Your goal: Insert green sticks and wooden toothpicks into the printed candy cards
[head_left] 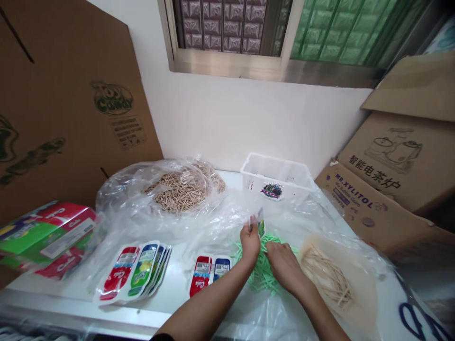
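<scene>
The light-green sticks (263, 280) lie heaped before me on clear plastic, and my right hand (283, 265) is down on them, fingers curled in; I cannot tell whether they grasp any. My left hand (250, 241), over the heap's far-left side, pinches a small clear packet (261, 227) printed with green.

Just left of the heap, a red card (201, 277) reads "Cola" beside a blue card (222, 267) too small for me to read. Farther left of it, a fanned stack of cards (121, 274) shows "Cola" again; white tabletop (179, 265) runs between the two groups toward the near edge.

Beyond the heap stands a translucent bin (295, 187) with a round label. To its right, pale sticks (329, 279) lie close; past them, one carton (355, 203) reads "MR.XYLITOL", another (398, 151) "智能电茶炉". Far left of the heap, a tall carton (113, 99) says "Toy Candy".
</scene>
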`<state>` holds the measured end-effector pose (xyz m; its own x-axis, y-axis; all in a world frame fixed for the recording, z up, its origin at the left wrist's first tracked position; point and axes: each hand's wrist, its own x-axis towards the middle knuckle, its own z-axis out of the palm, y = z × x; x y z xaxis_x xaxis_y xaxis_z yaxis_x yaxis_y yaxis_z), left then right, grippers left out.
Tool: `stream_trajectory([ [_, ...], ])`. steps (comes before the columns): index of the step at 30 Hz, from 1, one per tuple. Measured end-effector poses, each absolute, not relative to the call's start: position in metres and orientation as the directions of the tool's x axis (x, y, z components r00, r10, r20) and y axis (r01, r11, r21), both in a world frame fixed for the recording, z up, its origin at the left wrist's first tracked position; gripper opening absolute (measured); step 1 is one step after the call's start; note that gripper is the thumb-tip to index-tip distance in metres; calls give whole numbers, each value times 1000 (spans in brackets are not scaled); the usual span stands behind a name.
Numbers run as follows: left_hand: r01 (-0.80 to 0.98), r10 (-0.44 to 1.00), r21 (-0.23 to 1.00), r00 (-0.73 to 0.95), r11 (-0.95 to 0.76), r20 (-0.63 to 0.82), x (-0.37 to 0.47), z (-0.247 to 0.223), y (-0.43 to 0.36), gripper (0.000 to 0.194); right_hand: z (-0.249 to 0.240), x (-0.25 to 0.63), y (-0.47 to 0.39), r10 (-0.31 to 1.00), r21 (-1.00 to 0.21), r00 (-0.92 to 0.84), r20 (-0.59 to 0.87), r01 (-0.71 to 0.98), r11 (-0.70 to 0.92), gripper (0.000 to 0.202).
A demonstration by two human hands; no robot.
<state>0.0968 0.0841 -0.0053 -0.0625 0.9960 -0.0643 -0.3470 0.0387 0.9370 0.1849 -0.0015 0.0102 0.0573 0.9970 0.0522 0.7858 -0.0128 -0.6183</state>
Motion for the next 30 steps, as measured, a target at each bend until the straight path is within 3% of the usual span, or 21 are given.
stream_trajectory([
  [4,-314,1000,950,-22,-10,3,94,-3,73,30,10,178,3,993,-737,102,53,675,-29,8],
  [8,-304,999,952,-32,24,-36,85,-4,72,24,8,177,7,971,-892,232,59,449,-53,28],
  [10,-302,996,951,-43,67,-84,83,-8,71,22,9,174,9,945,-996,326,29,89,0,25],
  [11,-304,993,949,-48,87,-106,84,-10,70,22,11,171,11,931,-987,366,-4,-150,54,21],
  [13,-320,988,940,-57,120,-146,88,-13,66,22,14,163,13,906,-832,416,-76,-527,172,18],
  [14,-334,985,933,-60,135,-164,90,-13,63,21,15,158,15,896,-762,433,-94,-611,215,19],
  [18,-400,974,899,-53,180,-219,94,-9,56,22,18,131,15,872,-724,481,-90,-633,274,24],
  [21,-425,968,881,-44,207,-248,91,-3,53,24,16,115,8,878,-789,460,-129,-585,190,30],
  [26,-423,956,858,83,290,-282,78,8,50,32,16,125,-4,910,-969,415,-18,-233,87,38],
  [30,-391,942,860,204,327,-266,61,16,48,35,18,145,-13,972,-998,236,-22,47,-34,33],
])
